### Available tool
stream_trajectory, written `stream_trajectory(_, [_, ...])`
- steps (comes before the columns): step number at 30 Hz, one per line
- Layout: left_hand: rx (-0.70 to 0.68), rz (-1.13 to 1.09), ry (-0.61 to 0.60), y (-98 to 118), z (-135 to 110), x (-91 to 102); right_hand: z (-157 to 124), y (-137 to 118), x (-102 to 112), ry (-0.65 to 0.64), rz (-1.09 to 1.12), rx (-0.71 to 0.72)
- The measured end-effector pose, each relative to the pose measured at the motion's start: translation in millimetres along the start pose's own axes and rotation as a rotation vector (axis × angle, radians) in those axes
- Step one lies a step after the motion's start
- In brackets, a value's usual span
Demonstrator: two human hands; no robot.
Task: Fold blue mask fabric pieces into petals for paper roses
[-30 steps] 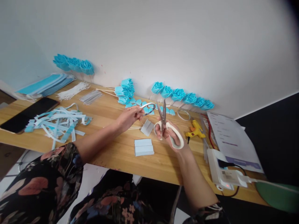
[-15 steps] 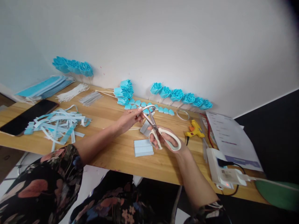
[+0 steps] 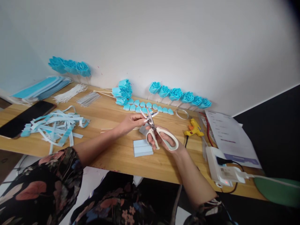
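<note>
My left hand (image 3: 129, 125) pinches a narrow whitish strip (image 3: 155, 114) between thumb and fingertips. The strip passes the parted blades of a pair of scissors (image 3: 151, 123) with cream handles. My right hand (image 3: 167, 143) holds these scissors, its fingers through the handle loops. Below the hands, a pale blue folded piece of mask fabric (image 3: 142, 148) lies flat on the wooden table (image 3: 112, 156). Partly hidden behind the right fingers is a greyish piece (image 3: 142, 130). Beyond the blades, small blue petal-shaped pieces (image 3: 132, 108) lie in rows.
Blue fabric flowers (image 3: 175, 93) stand along the wall. At left are face masks (image 3: 42, 87), white cords (image 3: 70, 93), thin strips (image 3: 88, 98), a phone (image 3: 25, 118) and tangled offcuts (image 3: 58, 123). A yellow glue gun (image 3: 194, 127), power strip (image 3: 214, 165) and paper sheet (image 3: 232, 137) are at right.
The strip, looped up above the blades before, now shows only a short length past them. My left fingers have come down slightly, close to the scissors. The view has shifted a little.
</note>
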State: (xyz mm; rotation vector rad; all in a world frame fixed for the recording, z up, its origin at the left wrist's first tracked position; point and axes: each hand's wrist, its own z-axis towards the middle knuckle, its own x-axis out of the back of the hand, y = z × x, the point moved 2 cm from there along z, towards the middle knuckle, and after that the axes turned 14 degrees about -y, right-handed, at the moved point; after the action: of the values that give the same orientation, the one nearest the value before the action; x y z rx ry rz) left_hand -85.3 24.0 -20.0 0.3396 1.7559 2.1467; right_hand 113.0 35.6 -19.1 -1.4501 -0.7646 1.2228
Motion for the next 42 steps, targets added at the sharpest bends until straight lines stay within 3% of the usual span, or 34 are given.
stream_trajectory(9, [-0.012,0.046,-0.036,-2.7,-0.7,2.8,0.5,-3.7,-0.3,0.015,0.003,0.017])
stream_trajectory(12, [-0.042,-0.020,-0.077,-2.2,-2.2,3.1,0.3,-2.5,-1.3,0.052,-0.009,-0.013])
stream_trajectory(17, [-0.056,-0.120,-0.158,4.1,-3.7,0.6,0.3,-0.3,-0.9,-0.006,0.009,0.048])
stream_trajectory(24, [0.035,0.093,-0.020,0.1,0.3,1.3,0.5,0.9,2.2,0.027,0.007,0.012])
stream_trajectory(28, [0.018,-0.001,0.131,-3.7,4.0,5.0,-0.1,-1.0,1.3,0.000,-0.045,-0.056])
stream_trajectory(31, [-0.023,-0.117,0.210,-6.2,5.6,9.4,-3.0,-6.9,3.5,0.036,-0.074,-0.009])
stream_trajectory(36, [-0.100,-0.291,0.227,-3.5,6.4,11.8,-7.3,-14.4,7.1,0.093,-0.066,0.062])
stream_trajectory(42, [-0.091,-0.335,0.188,3.1,6.8,7.7,-6.2,-6.6,7.0,-0.007,-0.065,-0.021])
